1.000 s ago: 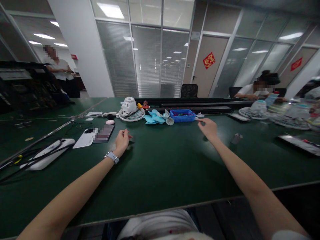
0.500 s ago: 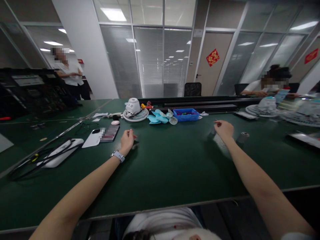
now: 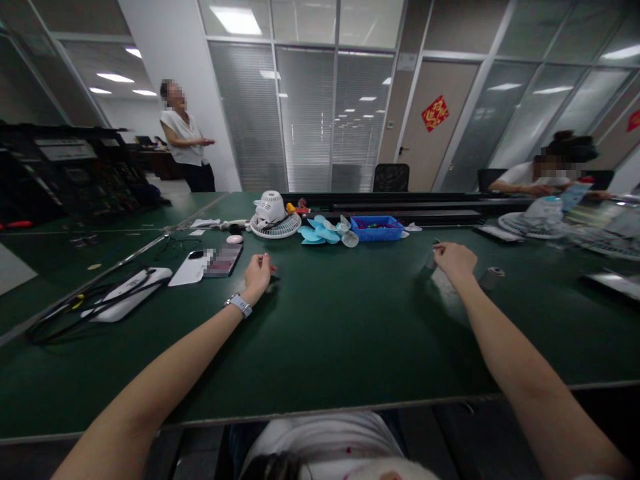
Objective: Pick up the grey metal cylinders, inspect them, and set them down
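Observation:
My left hand [image 3: 258,275] is at the left middle of the green table [image 3: 340,333], a grey watch [image 3: 239,305] on its wrist. Its fingers are curled together, and I cannot make out anything in them. Nearest to it lies a dark phone [image 3: 224,260], beside a white phone [image 3: 187,269]. On the right, my right hand [image 3: 457,260] is closed in a pinch, a thin dark tip showing at its fingers. Just left of and below those fingers stands a grey cylinder [image 3: 430,261]; whether they touch it I cannot tell. A second grey cylinder [image 3: 493,277] is behind my right wrist.
Further back are a white fan body on its grille [image 3: 275,225], light-blue fan blades [image 3: 320,231] and a blue tray [image 3: 376,229] with small parts. A cable lies over a white slab [image 3: 131,297] at left. One person [image 3: 185,143] stands behind; another [image 3: 535,177] sits at right.
The whole view has shifted slightly to the right and up. Both hands keep nearly the same pose and place. The standing person now shows further right, clear of the dark equipment.

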`<move>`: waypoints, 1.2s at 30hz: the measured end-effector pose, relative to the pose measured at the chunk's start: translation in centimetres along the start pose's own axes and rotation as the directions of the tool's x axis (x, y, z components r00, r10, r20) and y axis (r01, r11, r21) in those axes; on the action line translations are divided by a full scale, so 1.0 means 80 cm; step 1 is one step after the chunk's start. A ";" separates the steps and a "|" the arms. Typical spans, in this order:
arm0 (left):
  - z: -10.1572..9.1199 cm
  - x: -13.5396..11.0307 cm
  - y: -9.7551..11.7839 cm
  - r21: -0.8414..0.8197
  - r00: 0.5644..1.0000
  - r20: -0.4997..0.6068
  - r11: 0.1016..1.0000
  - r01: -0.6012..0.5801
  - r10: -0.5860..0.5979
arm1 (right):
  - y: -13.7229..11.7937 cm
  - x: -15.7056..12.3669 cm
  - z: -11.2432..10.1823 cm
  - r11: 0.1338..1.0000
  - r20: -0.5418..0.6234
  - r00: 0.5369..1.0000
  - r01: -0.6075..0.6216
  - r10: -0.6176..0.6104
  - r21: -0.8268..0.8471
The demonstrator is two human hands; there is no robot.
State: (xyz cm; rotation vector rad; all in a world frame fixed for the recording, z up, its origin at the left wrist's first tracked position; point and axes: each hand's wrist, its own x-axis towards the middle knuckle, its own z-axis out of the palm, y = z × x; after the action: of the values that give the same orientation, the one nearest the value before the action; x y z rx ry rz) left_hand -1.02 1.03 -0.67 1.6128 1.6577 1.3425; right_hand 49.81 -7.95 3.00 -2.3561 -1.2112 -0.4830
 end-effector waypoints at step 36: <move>0.016 -0.075 0.080 -0.096 0.722 0.371 0.798 -0.595 0.584 | -0.284 -0.189 0.039 0.424 0.119 0.722 0.258 -0.682 0.868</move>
State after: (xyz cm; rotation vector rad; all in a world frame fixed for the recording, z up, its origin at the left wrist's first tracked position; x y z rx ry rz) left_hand 4.39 -5.23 2.56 2.3734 0.9536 1.1465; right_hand 23.02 -4.71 -1.90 -1.2706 -1.8467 0.4835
